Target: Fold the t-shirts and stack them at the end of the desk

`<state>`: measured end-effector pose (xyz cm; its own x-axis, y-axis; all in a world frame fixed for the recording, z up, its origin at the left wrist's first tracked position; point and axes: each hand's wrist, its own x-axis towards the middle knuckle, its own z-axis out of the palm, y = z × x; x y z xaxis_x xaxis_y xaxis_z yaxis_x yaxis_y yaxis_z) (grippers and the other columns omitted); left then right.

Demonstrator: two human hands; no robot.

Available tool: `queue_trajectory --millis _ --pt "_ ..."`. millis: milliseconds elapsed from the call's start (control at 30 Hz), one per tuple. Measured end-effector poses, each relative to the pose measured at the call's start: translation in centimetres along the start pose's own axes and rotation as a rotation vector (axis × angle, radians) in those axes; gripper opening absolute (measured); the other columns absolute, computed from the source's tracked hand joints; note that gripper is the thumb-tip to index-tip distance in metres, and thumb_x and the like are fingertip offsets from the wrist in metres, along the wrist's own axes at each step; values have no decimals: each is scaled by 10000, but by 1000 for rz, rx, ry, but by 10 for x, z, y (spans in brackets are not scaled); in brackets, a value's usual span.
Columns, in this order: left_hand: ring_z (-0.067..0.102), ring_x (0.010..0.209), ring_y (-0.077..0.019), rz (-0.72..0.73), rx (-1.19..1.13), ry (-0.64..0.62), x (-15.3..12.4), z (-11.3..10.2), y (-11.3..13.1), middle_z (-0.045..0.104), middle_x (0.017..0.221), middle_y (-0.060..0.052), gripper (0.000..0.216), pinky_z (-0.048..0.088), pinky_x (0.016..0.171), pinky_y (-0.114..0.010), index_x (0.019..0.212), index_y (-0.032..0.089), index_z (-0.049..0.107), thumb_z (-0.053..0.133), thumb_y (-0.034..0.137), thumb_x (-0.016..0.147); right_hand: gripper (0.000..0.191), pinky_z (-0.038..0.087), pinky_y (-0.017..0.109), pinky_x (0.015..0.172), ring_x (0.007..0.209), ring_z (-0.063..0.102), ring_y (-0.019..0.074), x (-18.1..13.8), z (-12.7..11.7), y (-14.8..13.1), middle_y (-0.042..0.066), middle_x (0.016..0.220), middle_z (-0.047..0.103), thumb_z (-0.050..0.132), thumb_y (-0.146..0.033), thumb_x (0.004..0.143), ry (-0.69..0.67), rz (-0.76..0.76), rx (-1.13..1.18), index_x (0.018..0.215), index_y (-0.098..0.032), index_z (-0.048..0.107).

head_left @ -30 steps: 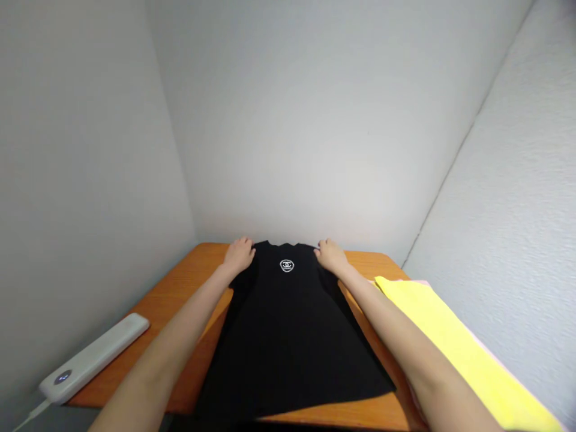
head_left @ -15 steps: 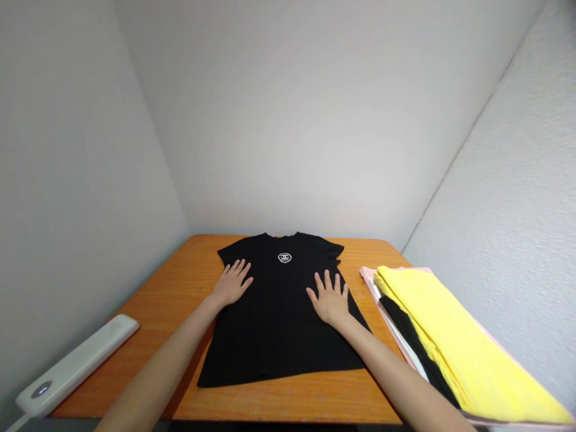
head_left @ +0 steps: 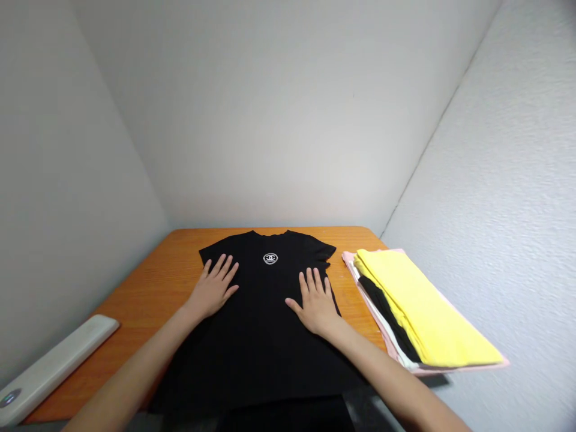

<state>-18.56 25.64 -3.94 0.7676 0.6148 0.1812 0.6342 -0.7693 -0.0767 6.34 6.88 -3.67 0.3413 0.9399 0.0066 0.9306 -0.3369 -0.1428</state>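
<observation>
A black T-shirt (head_left: 265, 336) lies spread out on the wooden table, its collar toward the back wall and its hem at the table's front edge. On its chest is a round white logo (head_left: 270, 258). My left hand (head_left: 213, 285) rests flat on the shirt's left side below the sleeve, fingers spread. Across from it, my right hand (head_left: 315, 306) lies flat on the shirt's right side, fingers stretched out. Neither hand grips the cloth. My forearms cover parts of the shirt's lower sides.
To the right, a stack of folded clothes holds a yellow garment (head_left: 427, 312) on top, with black, white and pink cloth beneath. A long white device (head_left: 58, 360) lies at the table's left edge. Walls stand behind and on both sides of the wooden table (head_left: 148, 282).
The shirt has come nearer to me, its hem now at the table's front edge. Both hands stay flat on it. The view has shifted somewhat to the right.
</observation>
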Motion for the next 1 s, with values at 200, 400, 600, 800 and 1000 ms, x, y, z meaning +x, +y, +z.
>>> queue_trajectory --millis 200,400,600,800,1000 --pt "107 1467 -320 4 -133 -133 -42 -10 69 149 1594 -55 655 130 1133 -619 1506 310 246 269 637 938 847 12 491 1165 1454 -31 319 -20 6 3 116 1585 57 228 -701 916 27 -128 35 1523 -110 217" --pt "144 1459 -329 -37 -121 -94 -55 -9 81 200 1583 -64 625 149 1127 -642 1505 297 253 299 588 953 822 23 510 1158 1455 -19 320 -22 18 9 87 1591 59 227 -709 913 -15 -103 74 1528 -164 221" --pt "207 1448 -307 223 -244 26 -59 -48 162 206 1576 -88 668 265 1138 -566 1522 266 206 346 574 946 788 126 461 1152 1442 128 332 78 -24 38 153 1559 225 324 -617 937 135 102 105 1504 -73 262" --pt "459 1312 -350 331 -186 305 -56 16 263 473 1429 -158 588 409 1026 -559 1444 259 415 507 476 905 579 314 385 1059 1319 405 292 166 -48 67 203 1413 461 302 -422 990 143 215 113 1431 -58 391" --pt "610 1152 -311 224 -7 837 -46 75 284 647 1264 -59 340 498 919 -503 1191 370 620 604 432 857 495 395 442 962 1232 486 323 186 -30 77 237 1343 503 346 -380 985 98 254 33 1328 -72 524"
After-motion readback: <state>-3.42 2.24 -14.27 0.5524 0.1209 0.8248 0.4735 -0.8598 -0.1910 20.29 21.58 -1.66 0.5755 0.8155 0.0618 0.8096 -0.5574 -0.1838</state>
